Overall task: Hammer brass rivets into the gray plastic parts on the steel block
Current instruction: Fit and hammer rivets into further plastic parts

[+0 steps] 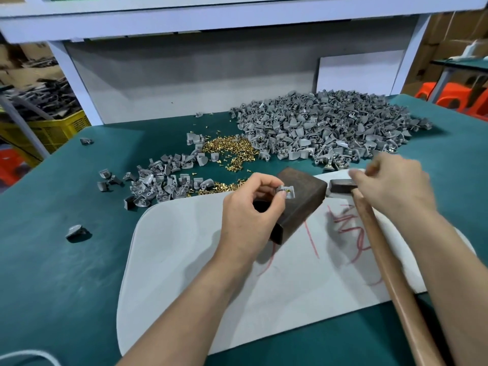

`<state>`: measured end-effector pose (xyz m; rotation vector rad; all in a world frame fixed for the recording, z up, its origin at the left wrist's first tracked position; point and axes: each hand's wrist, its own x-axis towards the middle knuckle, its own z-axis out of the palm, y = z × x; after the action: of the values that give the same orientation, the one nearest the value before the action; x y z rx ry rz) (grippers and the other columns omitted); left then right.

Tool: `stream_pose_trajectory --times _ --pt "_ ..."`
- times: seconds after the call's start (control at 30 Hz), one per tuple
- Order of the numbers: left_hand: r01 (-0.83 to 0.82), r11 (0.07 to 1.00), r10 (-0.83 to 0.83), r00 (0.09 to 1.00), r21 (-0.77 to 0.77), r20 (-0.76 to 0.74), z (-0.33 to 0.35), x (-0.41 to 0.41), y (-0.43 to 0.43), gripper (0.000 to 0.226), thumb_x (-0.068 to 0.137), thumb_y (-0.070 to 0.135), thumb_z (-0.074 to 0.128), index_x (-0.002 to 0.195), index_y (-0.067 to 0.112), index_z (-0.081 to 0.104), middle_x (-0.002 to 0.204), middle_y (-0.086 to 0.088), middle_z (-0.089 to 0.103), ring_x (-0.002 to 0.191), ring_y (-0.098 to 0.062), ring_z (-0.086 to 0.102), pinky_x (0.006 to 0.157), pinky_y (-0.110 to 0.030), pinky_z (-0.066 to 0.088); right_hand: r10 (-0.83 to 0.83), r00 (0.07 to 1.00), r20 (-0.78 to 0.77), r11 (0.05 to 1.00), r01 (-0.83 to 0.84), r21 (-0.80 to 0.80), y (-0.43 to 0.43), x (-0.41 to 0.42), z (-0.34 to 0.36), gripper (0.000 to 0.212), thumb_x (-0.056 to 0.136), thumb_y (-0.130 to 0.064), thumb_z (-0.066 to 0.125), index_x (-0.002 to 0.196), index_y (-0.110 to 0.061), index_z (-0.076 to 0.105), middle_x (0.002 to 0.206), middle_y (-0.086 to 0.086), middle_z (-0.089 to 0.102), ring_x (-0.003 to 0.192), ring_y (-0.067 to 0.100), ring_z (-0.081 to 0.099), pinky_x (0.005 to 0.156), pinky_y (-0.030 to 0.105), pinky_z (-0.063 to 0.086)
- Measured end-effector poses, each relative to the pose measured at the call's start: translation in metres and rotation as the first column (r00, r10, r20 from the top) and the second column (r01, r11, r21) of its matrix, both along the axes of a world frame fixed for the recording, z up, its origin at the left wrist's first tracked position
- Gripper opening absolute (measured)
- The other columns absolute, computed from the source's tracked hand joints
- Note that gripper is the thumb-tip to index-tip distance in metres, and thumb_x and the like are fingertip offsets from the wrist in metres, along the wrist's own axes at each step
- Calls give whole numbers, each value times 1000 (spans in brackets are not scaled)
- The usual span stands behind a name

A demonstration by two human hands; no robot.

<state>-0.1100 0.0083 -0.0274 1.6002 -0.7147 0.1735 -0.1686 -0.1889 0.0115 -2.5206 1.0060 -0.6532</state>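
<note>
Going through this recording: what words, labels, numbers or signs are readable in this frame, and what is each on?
No text is readable.
Red handwritten marks on the white board, partly under the hammer: illegible.
Gray plastic part in the left hand: no marking visible.
Cardboard boxes, far right: print not legible.

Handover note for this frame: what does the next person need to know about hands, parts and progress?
Left hand pinches a gray part with a rivet in it, at the top of the block. Right hand is blurred above the hammer, which lies on the board; its grip is unclear. Loose rivets and part piles lie behind the block. Done: rivet placed. Left: seat the part on the block, take the hammer, strike.
</note>
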Motion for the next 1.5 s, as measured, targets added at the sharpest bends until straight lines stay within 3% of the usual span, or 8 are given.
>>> stream_pose_trajectory --times 0.1,0.2,0.3,0.5,0.67,0.87,1.13,1.5 --pt "-42 999 41 998 28 38 -1 0 -2 12 86 3 66 88 15 64 81 9 66 80 -6 63 78 -21 50 502 787 358 816 -569 105 41 -1 11 1 84 -13 67 84 -13 68 74 0 66 70 16 61 66 26 50" --pt "-105 993 102 993 46 58 -2 4 -1 13 87 2 63 91 14 64 81 12 65 79 0 60 77 -16 47 705 648 287 683 -730 -28 66 2 4 7 78 -6 71 82 -12 70 77 1 69 68 9 61 68 13 48" --pt "-150 985 142 986 86 92 -3 7 2 11 87 7 62 90 17 63 82 13 64 81 0 59 77 -16 45 710 662 241 701 -699 -144 68 7 -3 9 75 -6 75 82 -7 70 79 5 68 67 8 57 66 3 39" --pt "-162 978 140 977 130 164 -3 2 -1 10 83 20 57 90 22 64 86 11 66 88 -15 61 82 -38 49 669 696 261 738 -666 -114 66 10 -5 10 74 -6 76 82 -8 70 77 0 60 65 1 52 66 2 37" --pt "-186 970 154 969 158 194 -4 3 -1 10 84 17 60 91 19 67 88 12 66 90 -13 59 83 -31 46 645 746 168 764 -632 -126 68 11 -7 9 78 -9 71 86 -10 75 76 -3 57 71 10 51 66 9 32" --pt "-251 950 205 950 187 236 -5 4 -2 9 85 12 66 89 17 71 89 12 67 95 -13 54 87 -33 44 634 759 146 773 -626 -101 69 13 -9 8 80 -7 68 86 -8 73 68 -12 46 61 1 42 61 12 31" --pt "-233 963 200 955 133 220 -2 3 -1 9 82 10 65 86 11 73 83 21 57 93 -7 53 87 -27 44 649 749 132 761 -635 -133 70 16 -11 4 82 -4 66 84 -4 70 77 -5 53 75 12 48 71 26 39" --pt "-140 984 139 990 111 16 -2 3 -2 14 87 7 66 96 14 73 95 4 68 96 -10 60 90 -27 46 541 793 281 824 -566 13 71 15 -17 4 81 -8 69 80 -12 70 73 -4 60 62 -1 50 61 4 35"
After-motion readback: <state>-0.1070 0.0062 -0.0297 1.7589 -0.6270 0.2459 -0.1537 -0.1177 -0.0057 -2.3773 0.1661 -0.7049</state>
